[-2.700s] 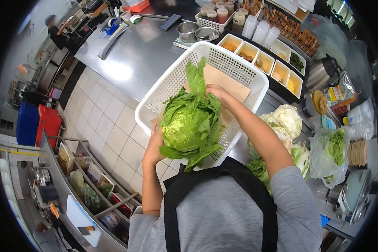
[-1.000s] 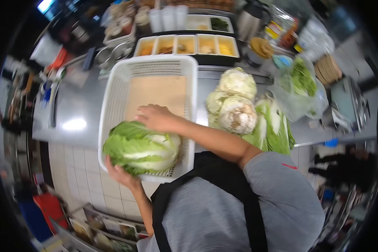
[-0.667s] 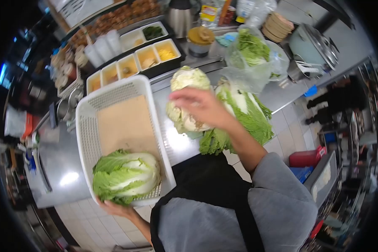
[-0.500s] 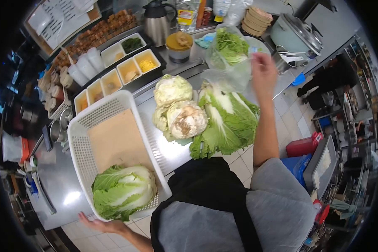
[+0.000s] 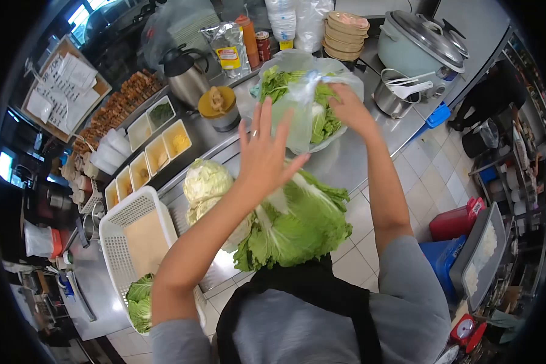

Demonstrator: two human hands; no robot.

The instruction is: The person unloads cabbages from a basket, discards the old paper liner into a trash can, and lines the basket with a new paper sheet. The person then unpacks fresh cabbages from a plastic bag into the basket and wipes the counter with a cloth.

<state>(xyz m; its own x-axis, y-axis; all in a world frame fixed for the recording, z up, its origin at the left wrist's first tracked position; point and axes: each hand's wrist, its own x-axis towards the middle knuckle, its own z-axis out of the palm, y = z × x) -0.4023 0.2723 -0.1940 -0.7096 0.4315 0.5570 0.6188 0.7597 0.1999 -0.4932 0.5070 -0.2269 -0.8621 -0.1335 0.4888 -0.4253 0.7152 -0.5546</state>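
Observation:
A clear plastic bag of leafy greens stands on the steel counter in front of me. My right hand is at its right side, fingers curled against the plastic, their tips partly hidden. My left hand hovers over the near left side of the bag, fingers spread and holding nothing. Below the bag lies a large napa cabbage, its green leaves toward me. Pale round cabbages sit to its left, partly hidden by my left forearm.
At left, a white perforated basket holds brown cardboard and another napa cabbage. Food containers, a steel thermos jug and a yellow-lidded container line the back. A steel pot and large cooker stand right.
My left hand has moved from beside the basket up to the bag. My right hand has shifted left and inward along the bag. The view has turned, moving the basket lower left.

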